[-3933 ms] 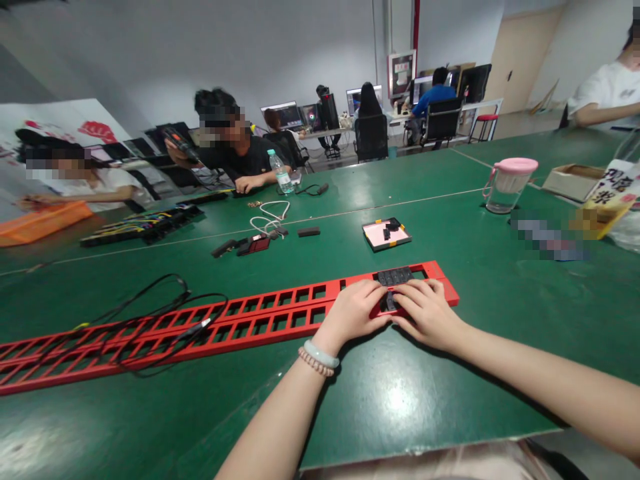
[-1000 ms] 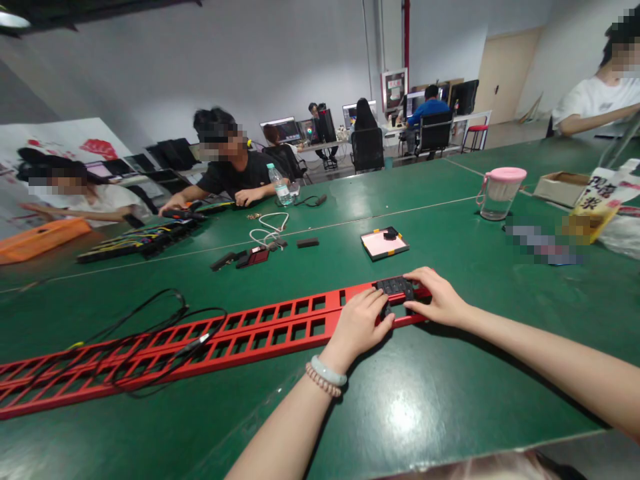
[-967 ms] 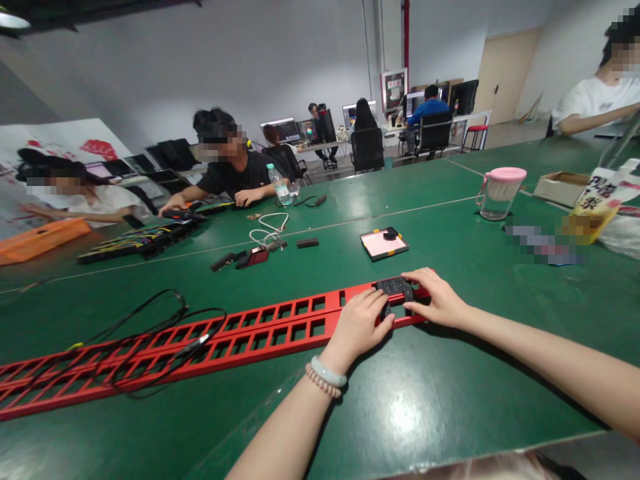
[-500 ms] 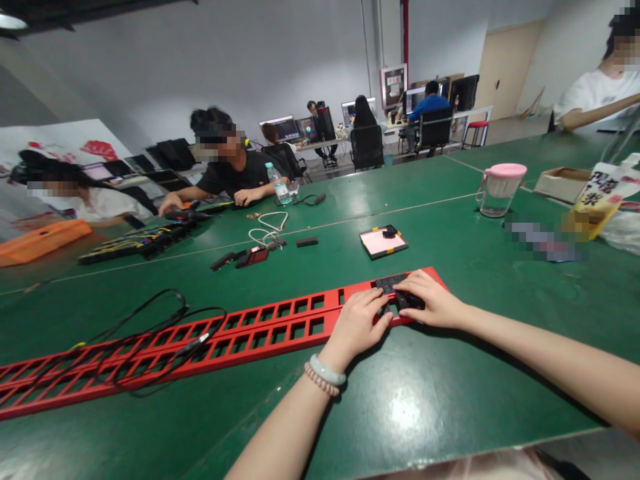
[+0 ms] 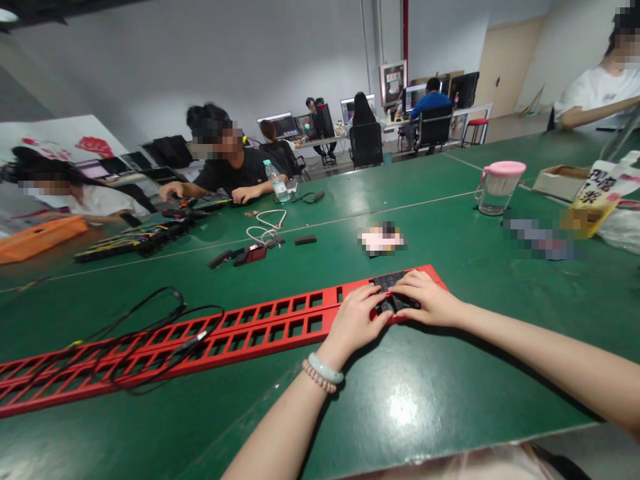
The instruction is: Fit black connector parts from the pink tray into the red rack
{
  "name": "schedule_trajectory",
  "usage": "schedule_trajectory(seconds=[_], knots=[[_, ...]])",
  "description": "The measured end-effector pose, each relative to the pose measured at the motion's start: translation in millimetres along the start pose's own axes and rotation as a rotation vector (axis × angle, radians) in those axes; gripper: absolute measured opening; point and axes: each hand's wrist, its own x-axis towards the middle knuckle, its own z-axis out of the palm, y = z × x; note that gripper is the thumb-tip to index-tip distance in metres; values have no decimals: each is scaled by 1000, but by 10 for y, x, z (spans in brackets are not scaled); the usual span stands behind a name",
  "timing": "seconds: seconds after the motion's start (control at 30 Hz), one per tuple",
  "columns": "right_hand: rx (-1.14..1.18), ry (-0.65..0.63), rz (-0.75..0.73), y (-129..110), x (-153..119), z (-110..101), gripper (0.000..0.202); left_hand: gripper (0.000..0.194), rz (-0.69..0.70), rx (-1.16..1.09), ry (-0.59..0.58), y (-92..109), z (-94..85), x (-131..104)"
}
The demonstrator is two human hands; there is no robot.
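A long red frame (image 5: 327, 320) with rows of square openings lies across the green table (image 5: 450, 380). Near its right end sit black block-like parts (image 5: 388, 283). My left hand (image 5: 356, 320), with a pale bangle and a beaded bracelet at the wrist, rests over the frame, its fingertips against a black piece (image 5: 387, 307). From the right, my right hand (image 5: 430, 300) has its fingers closed on a black piece (image 5: 407, 305) at the openings. The fingers hide part of both pieces. A black cable (image 5: 175, 313) with a light connector lies over the frame's left half.
Beyond the frame are a black block (image 5: 305, 240), dark modules (image 5: 250, 254), a white cable (image 5: 270, 219) and a blurred pink item (image 5: 383, 240). A pink-lidded jug (image 5: 500, 187) and an open box (image 5: 560, 181) stand right. Other people sit around the table.
The black piece by my fingers has moved left into the opening between my hands, which was partly uncovered before. My right fingertips have shifted slightly left. The view has shifted a little.
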Motion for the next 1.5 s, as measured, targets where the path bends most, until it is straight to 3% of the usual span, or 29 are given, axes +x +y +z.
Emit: schedule_trajectory(seconds=[0.3, 1.5], knots=[[-20, -55, 22, -7, 24, 0, 42, 35, -20, 12, -13, -2, 12, 1], [-19, -66, 106, -125, 77, 43, 38, 37, -32, 21, -45, 36, -22, 0]])
